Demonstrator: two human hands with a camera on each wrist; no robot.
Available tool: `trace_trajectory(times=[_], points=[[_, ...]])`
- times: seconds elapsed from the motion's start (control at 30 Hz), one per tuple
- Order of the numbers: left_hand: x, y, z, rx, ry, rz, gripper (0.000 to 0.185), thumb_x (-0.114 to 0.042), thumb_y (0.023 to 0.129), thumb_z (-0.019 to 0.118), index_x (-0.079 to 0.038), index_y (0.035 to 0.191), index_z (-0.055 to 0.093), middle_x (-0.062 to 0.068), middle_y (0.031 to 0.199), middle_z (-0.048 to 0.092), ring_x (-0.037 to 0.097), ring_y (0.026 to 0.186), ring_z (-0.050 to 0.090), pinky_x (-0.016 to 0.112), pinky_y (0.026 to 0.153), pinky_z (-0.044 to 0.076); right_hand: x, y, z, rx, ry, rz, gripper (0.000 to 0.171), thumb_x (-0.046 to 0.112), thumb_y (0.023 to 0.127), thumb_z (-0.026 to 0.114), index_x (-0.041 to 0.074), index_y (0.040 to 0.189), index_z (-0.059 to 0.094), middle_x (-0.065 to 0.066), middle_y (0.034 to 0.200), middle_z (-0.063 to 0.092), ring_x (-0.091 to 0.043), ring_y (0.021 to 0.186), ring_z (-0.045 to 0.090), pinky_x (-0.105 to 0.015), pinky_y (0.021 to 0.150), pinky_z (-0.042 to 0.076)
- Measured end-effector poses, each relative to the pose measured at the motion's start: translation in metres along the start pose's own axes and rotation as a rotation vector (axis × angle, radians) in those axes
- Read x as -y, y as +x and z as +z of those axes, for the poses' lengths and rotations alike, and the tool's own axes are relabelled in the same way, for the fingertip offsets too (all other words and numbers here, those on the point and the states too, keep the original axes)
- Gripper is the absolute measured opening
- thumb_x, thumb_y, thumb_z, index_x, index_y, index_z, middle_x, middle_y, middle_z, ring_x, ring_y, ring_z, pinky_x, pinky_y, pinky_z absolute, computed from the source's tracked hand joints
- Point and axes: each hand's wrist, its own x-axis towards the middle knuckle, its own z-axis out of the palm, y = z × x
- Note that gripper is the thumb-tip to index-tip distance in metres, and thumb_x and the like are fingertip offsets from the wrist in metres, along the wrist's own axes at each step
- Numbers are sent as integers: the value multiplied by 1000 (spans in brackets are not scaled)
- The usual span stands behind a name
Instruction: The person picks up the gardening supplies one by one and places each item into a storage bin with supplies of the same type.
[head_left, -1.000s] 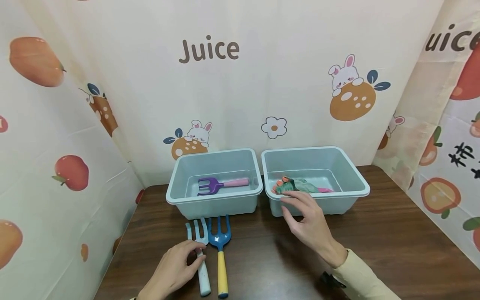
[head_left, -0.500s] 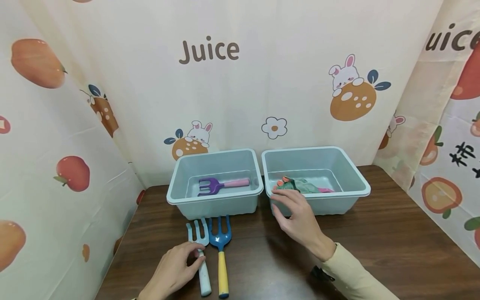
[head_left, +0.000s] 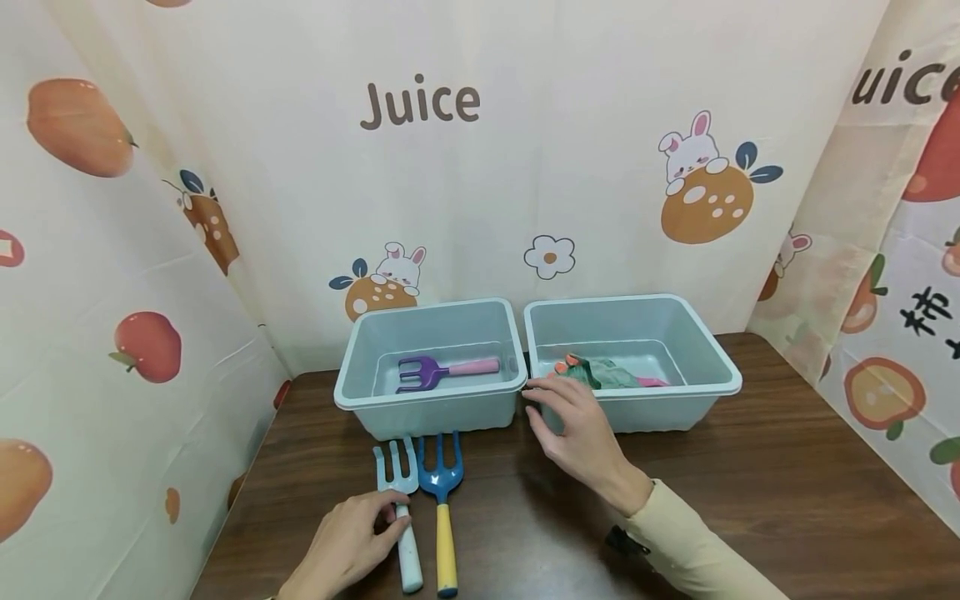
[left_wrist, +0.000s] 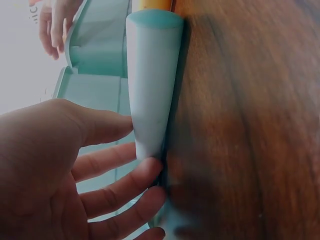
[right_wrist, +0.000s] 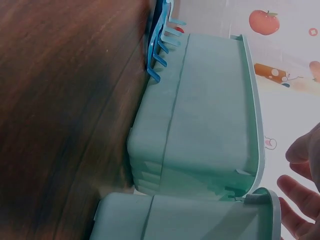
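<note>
A light blue garden fork [head_left: 408, 558] lies on the table, tines pointing away. My left hand [head_left: 351, 537] holds it near the neck; in the left wrist view the thumb touches the pale handle [left_wrist: 152, 85], and the index fingertip is hidden behind it. Right beside it lies a blue garden fork [head_left: 446, 546] with a yellow handle. My right hand [head_left: 581, 433] hovers in front of the near left corner of the right bin [head_left: 660, 410], its fingers loosely bent and holding nothing. In the right wrist view, only fingers [right_wrist: 302, 195] show at the right edge.
The left bin [head_left: 442, 412] contains a purple garden fork [head_left: 426, 372] with a pink handle. Inside the right bin lies a crumpled green thing [head_left: 611, 374] with orange tips and a pink end. A printed curtain [head_left: 465, 192] stands behind the brown table [head_left: 787, 467].
My right hand has moved left along the front rim of the right bin, towards the gap between the bins. The left hand and both forks on the table have stayed in place.
</note>
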Motion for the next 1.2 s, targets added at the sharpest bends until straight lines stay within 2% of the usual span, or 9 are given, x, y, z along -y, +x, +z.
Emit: trace_trajectory(times=[0.37, 0.5, 0.7, 1.0, 1.2], points=[[-1, 0, 4, 18, -14, 12, 20, -41, 98, 76, -26, 112, 79, -14, 84, 57, -1, 69, 47, 23, 59, 39, 6, 8, 12, 43, -37, -24, 24, 4, 87, 84, 6, 110, 81, -11, 120, 78, -28, 110, 70, -47, 96, 57], [-3, 0, 5, 16, -7, -22, 24, -45, 96, 76, -27, 113, 78, -13, 85, 57, 1, 69, 47, 24, 58, 39, 6, 12, 17, 59, -62, -40, 27, 4, 86, 84, 6, 113, 80, -12, 121, 77, -29, 110, 70, -46, 92, 58], [-6, 0, 7, 19, -6, -79, 32, -51, 94, 76, -27, 116, 77, -10, 84, 55, 4, 68, 46, 25, 58, 36, 4, 19, 23, 74, -93, -73, 29, 4, 86, 85, 6, 114, 79, -11, 121, 77, -30, 110, 71, -49, 96, 57], [-7, 0, 9, -3, 0, -123, 27, -49, 93, 78, -27, 108, 73, -8, 81, 54, 7, 67, 47, 28, 58, 37, 4, 22, 28, 84, -147, -78, 24, 5, 87, 85, 9, 110, 81, -5, 114, 79, -28, 104, 70, -48, 91, 57], [-10, 0, 11, -21, 37, -163, 31, -51, 91, 79, -28, 111, 75, -7, 82, 55, 10, 66, 47, 30, 57, 37, 4, 21, 29, 89, -168, -82, 22, 6, 87, 85, 11, 109, 82, -3, 113, 79, -26, 103, 70, -47, 91, 57]])
